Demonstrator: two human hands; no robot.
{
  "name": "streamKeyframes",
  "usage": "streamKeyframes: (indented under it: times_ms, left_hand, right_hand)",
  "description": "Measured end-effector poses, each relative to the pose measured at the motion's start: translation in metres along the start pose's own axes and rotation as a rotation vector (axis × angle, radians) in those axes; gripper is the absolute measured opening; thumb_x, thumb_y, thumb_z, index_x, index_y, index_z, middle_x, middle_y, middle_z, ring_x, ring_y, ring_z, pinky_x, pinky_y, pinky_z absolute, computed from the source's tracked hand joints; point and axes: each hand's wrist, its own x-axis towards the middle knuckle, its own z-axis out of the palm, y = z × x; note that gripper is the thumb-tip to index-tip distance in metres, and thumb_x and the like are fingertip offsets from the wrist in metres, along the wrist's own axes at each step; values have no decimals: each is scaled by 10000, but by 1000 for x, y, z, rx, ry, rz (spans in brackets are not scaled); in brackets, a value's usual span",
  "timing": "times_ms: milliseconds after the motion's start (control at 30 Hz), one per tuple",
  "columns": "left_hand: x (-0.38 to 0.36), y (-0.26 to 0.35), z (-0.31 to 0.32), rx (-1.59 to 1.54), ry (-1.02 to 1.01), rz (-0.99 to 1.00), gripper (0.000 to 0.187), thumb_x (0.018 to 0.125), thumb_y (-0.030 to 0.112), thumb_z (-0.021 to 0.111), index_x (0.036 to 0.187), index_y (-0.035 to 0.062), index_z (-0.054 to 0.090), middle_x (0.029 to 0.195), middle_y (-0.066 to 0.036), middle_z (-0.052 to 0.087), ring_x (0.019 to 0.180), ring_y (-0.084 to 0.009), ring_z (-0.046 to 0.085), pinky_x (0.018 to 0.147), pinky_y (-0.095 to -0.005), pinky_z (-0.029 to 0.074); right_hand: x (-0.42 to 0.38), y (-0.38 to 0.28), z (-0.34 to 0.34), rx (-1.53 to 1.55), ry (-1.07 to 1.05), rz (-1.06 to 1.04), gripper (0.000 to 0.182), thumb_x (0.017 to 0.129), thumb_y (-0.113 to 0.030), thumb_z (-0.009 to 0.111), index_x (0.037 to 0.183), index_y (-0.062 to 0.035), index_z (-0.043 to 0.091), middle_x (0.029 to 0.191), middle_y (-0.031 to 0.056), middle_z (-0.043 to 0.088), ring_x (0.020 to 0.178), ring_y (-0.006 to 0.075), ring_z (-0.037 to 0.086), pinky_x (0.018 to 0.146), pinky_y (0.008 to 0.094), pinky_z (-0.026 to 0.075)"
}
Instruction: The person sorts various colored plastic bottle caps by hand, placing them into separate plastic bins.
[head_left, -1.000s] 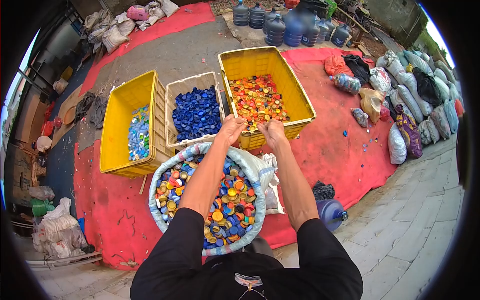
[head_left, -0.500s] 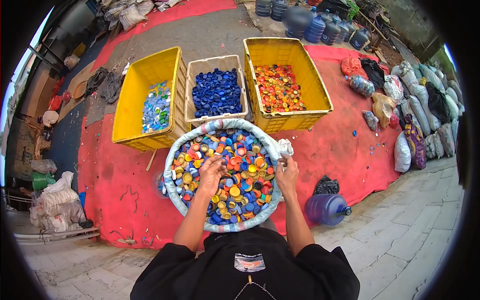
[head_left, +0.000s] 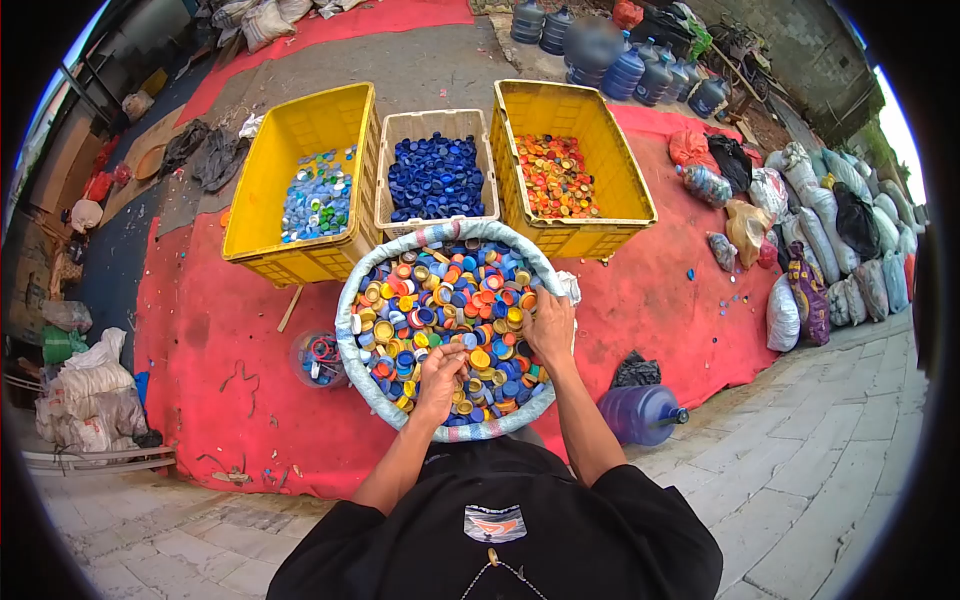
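Observation:
A round sack (head_left: 353, 290) with a rolled pale-blue rim holds a heap of mixed bottle caps (head_left: 440, 290) in blue, orange, yellow, gold and white. Low over the middle of this heap is my left hand (head_left: 440, 382), its fingers curled together; whatever they pinch is too small to name. My right hand (head_left: 549, 326) reaches over the sack's right side, just inside the rim, fingers bent down at the caps. Its fingertips are partly hidden, so what they grip cannot be made out.
Beyond the sack stand a yellow crate (head_left: 262, 205) with light-blue, white and green caps, a white crate (head_left: 488, 190) with dark-blue caps, and another yellow crate (head_left: 622, 170) with orange and red caps. A water jug (head_left: 640, 414) lies right; a small tub (head_left: 318, 358) sits left.
My left hand has come down and nearer to me over the caps, its fingers drawn in. My right hand has moved from the rim inward over the caps. The view has shifted slightly.

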Motion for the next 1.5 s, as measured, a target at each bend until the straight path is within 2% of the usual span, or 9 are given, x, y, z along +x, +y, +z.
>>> streamKeyframes:
  times_ms: [167, 300, 500, 633, 667, 800, 933, 1200, 1500]
  left_hand:
    - [-7, 1, -5, 24, -27, -10, 183, 895, 76, 597, 1065, 29, 547, 839, -21, 594, 681, -91, 542, 627, -236, 443]
    - [-5, 2, -4, 77, -55, -30, 188, 909, 82, 574, 1087, 36, 539, 874, -21, 595, 717, -85, 544, 665, -252, 450]
    - [5, 9, 14, 94, -75, -11, 247, 929, 160, 599, 1140, 56, 521, 1001, -48, 604, 814, -103, 561, 706, -264, 477]
    - [13, 15, 33, 73, -136, -83, 359, 909, 244, 651, 1191, 75, 506, 1053, -53, 601, 904, -121, 584, 741, -289, 492]
    - [15, 12, 36, 64, -113, -72, 436, 872, 262, 699, 1187, 30, 506, 1009, -50, 620, 842, -105, 592, 697, -235, 485]
    - [22, 2, 31, 163, -132, -38, 465, 868, 263, 702, 1215, 5, 531, 1000, -46, 619, 834, -97, 580, 700, -244, 487]
    - [16, 2, 27, 144, -110, -67, 472, 871, 265, 696, 1227, -8, 548, 988, -37, 614, 791, -87, 559, 697, -251, 491]
    - [13, 3, 23, 146, -139, -118, 226, 935, 259, 597, 1058, 71, 623, 833, 24, 612, 710, -59, 570, 655, -242, 470]
    - [12, 11, 26, 8, -133, -104, 283, 932, 299, 596, 1099, 70, 613, 893, 11, 621, 743, -66, 548, 698, -252, 482]
  right_hand:
    - [6, -10, 1, -137, -121, 37, 476, 727, -208, 715, 1133, -23, 550, 954, 124, 659, 917, 311, 555, 773, 443, 394]
    - [3, -7, 9, -117, -65, 38, 478, 728, -210, 725, 1143, -39, 561, 951, 127, 659, 937, 308, 552, 780, 438, 390]
    - [-9, -19, -5, 526, -127, 164, 470, 743, -162, 756, 1156, -9, 592, 930, 158, 680, 862, 287, 651, 747, 378, 510]
    - [-32, -44, -16, 678, -215, 170, 463, 769, -83, 744, 1192, 20, 587, 938, 138, 693, 775, 170, 676, 699, 282, 540]
    - [-37, -48, -17, 700, -227, 163, 459, 774, -61, 730, 1197, 27, 578, 979, 138, 687, 806, 173, 676, 714, 288, 543]
    - [-55, -55, -7, 760, -119, 105, 553, 768, -23, 718, 1271, 41, 496, 1104, 171, 645, 985, 212, 659, 802, 306, 544]
    - [-65, -57, 7, 878, -94, 179, 638, 734, 11, 733, 1294, 47, 430, 1106, 193, 626, 1006, 250, 650, 831, 322, 541]
    - [-65, -63, -8, 775, -83, 152, 621, 697, -68, 784, 1228, 30, 478, 960, 150, 623, 863, 224, 643, 738, 322, 539]
    - [-66, -61, 2, 705, 51, 32, 382, 697, -74, 806, 1006, 8, 596, 882, 110, 608, 751, 184, 628, 654, 297, 518]
